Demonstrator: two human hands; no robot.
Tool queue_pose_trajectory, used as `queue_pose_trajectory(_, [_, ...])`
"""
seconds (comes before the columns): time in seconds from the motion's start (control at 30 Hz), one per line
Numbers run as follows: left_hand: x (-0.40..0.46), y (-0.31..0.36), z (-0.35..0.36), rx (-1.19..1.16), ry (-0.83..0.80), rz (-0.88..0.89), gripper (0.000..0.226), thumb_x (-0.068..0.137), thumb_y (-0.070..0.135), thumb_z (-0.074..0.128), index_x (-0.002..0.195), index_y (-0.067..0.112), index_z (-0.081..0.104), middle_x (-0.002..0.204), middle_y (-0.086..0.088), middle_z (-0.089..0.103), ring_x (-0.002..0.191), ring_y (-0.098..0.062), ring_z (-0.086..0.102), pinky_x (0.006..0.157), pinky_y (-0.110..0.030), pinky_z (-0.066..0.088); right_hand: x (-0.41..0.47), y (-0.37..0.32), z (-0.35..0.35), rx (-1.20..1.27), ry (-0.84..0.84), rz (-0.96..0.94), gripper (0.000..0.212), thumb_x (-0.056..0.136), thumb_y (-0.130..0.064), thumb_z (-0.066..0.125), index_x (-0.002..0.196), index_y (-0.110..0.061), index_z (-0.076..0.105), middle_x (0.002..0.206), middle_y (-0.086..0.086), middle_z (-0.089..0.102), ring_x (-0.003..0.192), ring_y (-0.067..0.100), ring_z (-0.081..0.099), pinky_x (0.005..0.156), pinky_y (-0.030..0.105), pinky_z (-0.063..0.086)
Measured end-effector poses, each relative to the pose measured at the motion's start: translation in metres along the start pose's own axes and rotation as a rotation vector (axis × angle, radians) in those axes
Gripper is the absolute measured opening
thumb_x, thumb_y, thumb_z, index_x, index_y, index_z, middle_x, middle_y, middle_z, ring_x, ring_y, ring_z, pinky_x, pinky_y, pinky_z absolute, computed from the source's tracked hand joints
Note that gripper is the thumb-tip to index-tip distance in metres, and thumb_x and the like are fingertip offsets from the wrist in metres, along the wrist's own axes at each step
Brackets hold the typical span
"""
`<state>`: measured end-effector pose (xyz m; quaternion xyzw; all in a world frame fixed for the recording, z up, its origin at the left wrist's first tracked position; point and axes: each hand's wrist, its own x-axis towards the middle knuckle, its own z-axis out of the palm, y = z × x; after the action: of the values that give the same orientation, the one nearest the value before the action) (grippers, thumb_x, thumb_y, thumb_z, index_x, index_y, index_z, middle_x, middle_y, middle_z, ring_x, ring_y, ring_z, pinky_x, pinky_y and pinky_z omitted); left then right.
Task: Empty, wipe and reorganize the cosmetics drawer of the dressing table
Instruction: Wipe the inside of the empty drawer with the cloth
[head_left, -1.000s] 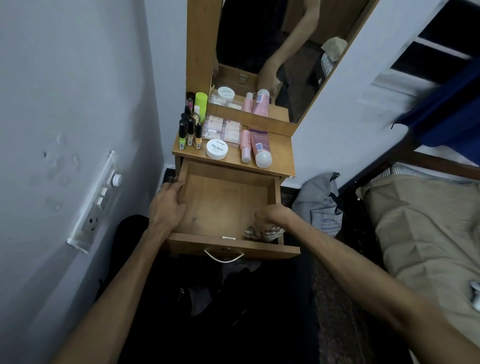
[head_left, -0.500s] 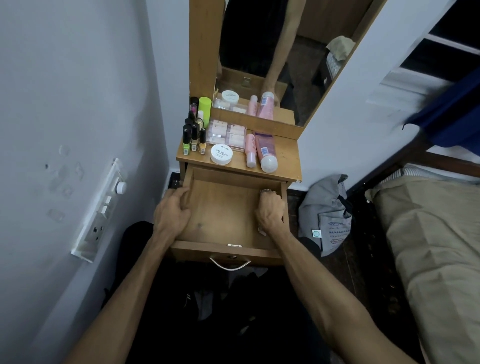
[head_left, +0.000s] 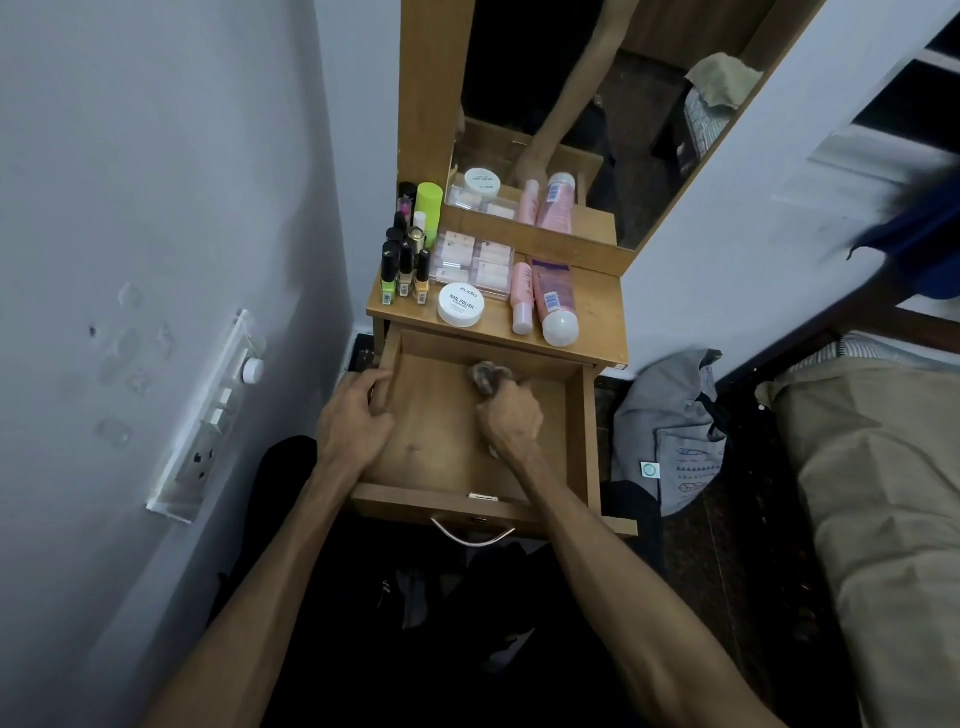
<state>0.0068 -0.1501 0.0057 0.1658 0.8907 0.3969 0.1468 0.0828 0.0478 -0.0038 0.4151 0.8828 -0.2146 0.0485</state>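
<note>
Narrow corner between a pale wall (head_left: 156, 208) and a bed (head_left: 878, 493), with a small wooden dressing table under a mirror (head_left: 597, 104). Pulled fully out below the tabletop (head_left: 597, 306): the drawer (head_left: 441, 431), bare inside, all cosmetics parked above. Right hand (head_left: 511, 418) closed into a fist around a bunched grey cloth (head_left: 485, 376), the wad sticking out just beyond the fingers (head_left: 506, 397) toward the back wall of the drawer. Left hand (head_left: 353, 421) curled over the left drawer side, fingers hooked inside the rim, bracing it.

Probably mid-wipe. To do it well: keep the brace firm so the drawer stays put, press the cloth flat rather than balled, sweep from the back corners toward the front lip, and go over the dark mark just left of the right-hand fingers.

Further out from the fingers, on the tabletop: nail polish bottles (head_left: 405, 275), a white jar (head_left: 461, 305), a clear box of compacts (head_left: 475, 262), two pink tubes (head_left: 553, 306) lying down. Switch panel (head_left: 218, 415) on the wall, grey bag (head_left: 670, 431) on the floor.

Hard to tell: whether a second scrap of cloth lies under the right wrist, how clean the drawer floor beneath the hand is, and what sits in the dark space below the handle (head_left: 471, 536).
</note>
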Motion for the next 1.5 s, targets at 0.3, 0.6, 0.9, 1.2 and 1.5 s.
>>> queue_pose_trajectory(0.3, [-0.001,0.000,0.000,-0.030,0.010,0.007,0.060,0.079,0.004,0.060,0.133,0.030,0.061,0.123,0.000,0.058,0.110,-0.025,0.059,0.093,-0.041,0.051,0.013,-0.078,0.036,0.071,-0.086,-0.239,0.042,0.096,-0.032,0.061,0.138,-0.031,0.061,0.140,0.012,0.049,0.124,0.036,0.053,0.105,0.045,0.048])
queue_pose_trajectory(0.6, [-0.001,0.003,0.001,-0.071,0.005,0.011,0.051,0.086,0.008,0.060,0.132,0.029,0.060,0.123,0.001,0.055,0.104,-0.018,0.055,0.090,-0.037,0.048,0.007,-0.053,0.029,-0.057,-0.169,-0.526,0.034,0.088,-0.025,0.070,0.122,-0.027,0.072,0.126,0.008,0.064,0.117,0.031,0.057,0.100,0.044,0.050])
queue_pose_trajectory(0.9, [-0.002,-0.001,0.004,-0.032,0.008,0.005,0.048,0.092,0.009,0.055,0.136,0.028,0.058,0.135,-0.001,0.054,0.116,-0.020,0.056,0.100,-0.041,0.048,-0.043,-0.050,0.036,-0.273,-0.371,-0.862,0.017,0.083,-0.016,0.071,0.096,-0.005,0.074,0.105,0.018,0.072,0.094,0.030,0.065,0.094,0.043,0.051])
queue_pose_trajectory(1.2, [-0.001,-0.007,0.004,0.008,-0.010,0.041,0.046,0.097,0.013,0.054,0.140,0.029,0.057,0.139,-0.002,0.053,0.119,-0.025,0.056,0.102,-0.046,0.050,-0.012,-0.021,-0.001,-0.539,-0.362,-1.022,0.017,0.082,-0.008,0.072,0.096,-0.017,0.078,0.117,0.004,0.070,0.116,0.024,0.060,0.102,0.039,0.047])
queue_pose_trajectory(1.5, [-0.001,-0.007,0.005,0.001,-0.019,0.044,0.047,0.096,0.010,0.054,0.141,0.026,0.056,0.140,-0.005,0.051,0.118,-0.027,0.056,0.101,-0.046,0.049,0.013,0.054,-0.054,-0.546,-0.295,-0.487,0.022,0.101,-0.014,0.058,0.119,-0.006,0.066,0.123,0.012,0.065,0.117,0.027,0.062,0.104,0.040,0.050])
